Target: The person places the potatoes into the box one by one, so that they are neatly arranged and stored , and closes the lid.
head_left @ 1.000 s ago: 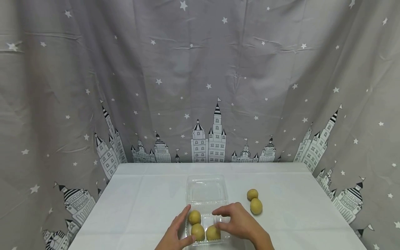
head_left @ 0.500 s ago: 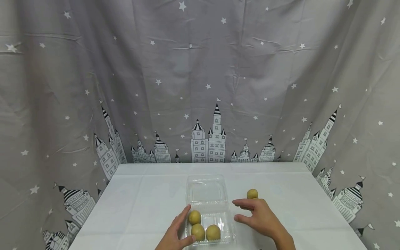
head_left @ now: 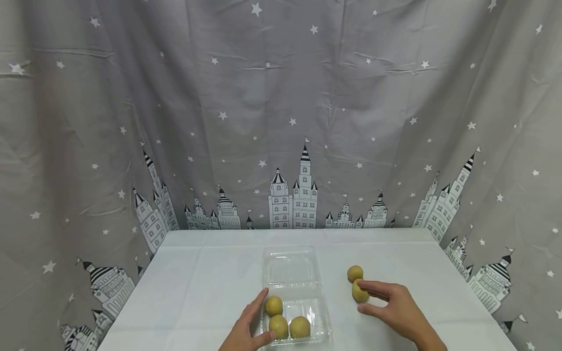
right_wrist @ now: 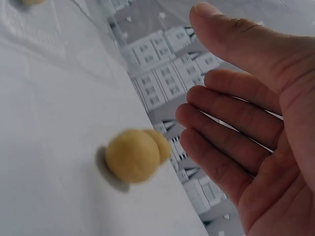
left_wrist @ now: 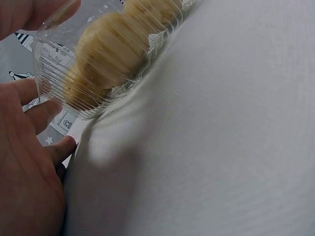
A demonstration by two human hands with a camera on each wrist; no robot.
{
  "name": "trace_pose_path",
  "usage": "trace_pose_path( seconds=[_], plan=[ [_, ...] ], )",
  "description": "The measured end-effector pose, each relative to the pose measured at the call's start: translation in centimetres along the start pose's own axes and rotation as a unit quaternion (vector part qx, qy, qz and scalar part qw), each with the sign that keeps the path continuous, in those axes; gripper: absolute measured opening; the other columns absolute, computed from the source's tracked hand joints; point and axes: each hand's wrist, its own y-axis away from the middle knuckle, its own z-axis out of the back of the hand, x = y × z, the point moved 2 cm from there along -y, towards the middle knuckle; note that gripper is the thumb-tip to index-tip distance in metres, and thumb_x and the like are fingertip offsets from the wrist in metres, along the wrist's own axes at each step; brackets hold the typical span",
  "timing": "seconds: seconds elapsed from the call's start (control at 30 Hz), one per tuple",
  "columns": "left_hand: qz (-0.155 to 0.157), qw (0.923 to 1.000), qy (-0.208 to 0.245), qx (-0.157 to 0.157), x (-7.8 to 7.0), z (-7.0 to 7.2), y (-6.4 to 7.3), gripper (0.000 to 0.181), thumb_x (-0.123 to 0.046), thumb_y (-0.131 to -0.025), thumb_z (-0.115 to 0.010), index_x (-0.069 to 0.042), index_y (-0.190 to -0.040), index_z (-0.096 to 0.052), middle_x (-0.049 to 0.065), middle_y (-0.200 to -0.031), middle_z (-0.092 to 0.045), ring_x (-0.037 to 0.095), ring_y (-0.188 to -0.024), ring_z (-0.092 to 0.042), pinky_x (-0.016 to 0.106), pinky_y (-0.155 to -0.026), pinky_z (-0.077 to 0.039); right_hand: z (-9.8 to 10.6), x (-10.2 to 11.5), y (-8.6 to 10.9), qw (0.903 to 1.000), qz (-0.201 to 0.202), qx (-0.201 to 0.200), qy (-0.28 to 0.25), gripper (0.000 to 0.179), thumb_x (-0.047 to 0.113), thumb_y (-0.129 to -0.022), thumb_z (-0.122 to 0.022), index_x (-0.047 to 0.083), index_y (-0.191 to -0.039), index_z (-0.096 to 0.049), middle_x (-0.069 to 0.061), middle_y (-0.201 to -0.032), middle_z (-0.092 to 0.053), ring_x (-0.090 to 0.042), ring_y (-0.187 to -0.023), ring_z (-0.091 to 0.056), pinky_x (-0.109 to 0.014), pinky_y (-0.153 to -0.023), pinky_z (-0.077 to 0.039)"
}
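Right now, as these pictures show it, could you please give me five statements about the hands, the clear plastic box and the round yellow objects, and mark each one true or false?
1. The clear plastic box has its lid open. True.
2. Five round yellow objects lie inside the box. False: only three round yellow objects lie in it.
3. The left hand is at the left side of the box. True.
4. The right hand holds one yellow object. False: it holds nothing and is near the two loose yellow objects.
5. These two are on the white table, to the right of the box. True.
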Motion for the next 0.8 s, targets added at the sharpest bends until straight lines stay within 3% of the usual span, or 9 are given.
trace_pose_path(
  seconds=[0.23, 0.37, 0.8],
  plan=[
    [0.001, 1.0000, 0.003, 0.001, 0.0, 0.0, 0.1, 0.102, -0.031, -0.086, -0.085, -0.017, -0.173, -0.033, 0.026, -0.178, -0.027, 0.072, -0.159, -0.007, 0.096, -0.114, -0.007, 2.1, -1.5, 1.2, 0.9980, -0.062, -0.013, 0.007, 0.058, 0.033, -0.089, -0.092, 0.006, -0.138, -0.075, -0.014, -0.135, -0.078, -0.039, -0.121, -0.077, -0.042, -0.101, -0.065],
    [0.005, 1.0000, 0.006, 0.000, -0.1, 0.0, 0.0, 0.102, -0.031, -0.086, -0.085, -0.017, -0.173, -0.033, 0.026, -0.178, -0.027, 0.070, -0.160, -0.009, 0.095, -0.116, -0.006, 2.8, -2.3, 1.6, 0.9967, -0.077, -0.022, 0.014, 0.058, 0.031, -0.089, -0.092, 0.006, -0.138, -0.075, -0.015, -0.135, -0.078, -0.038, -0.121, -0.078, -0.039, -0.101, -0.065],
    [0.008, 1.0000, -0.001, -0.004, -0.3, 0.1, 0.1, 0.102, -0.033, -0.086, -0.085, -0.016, -0.173, -0.034, 0.027, -0.178, -0.029, 0.072, -0.159, -0.011, 0.096, -0.114, -0.010, 2.6, -4.8, 0.6, 0.9937, -0.108, -0.028, -0.006, 0.056, 0.029, -0.091, -0.091, 0.004, -0.138, -0.074, -0.017, -0.136, -0.077, -0.037, -0.124, -0.076, -0.038, -0.099, -0.066]
  ],
)
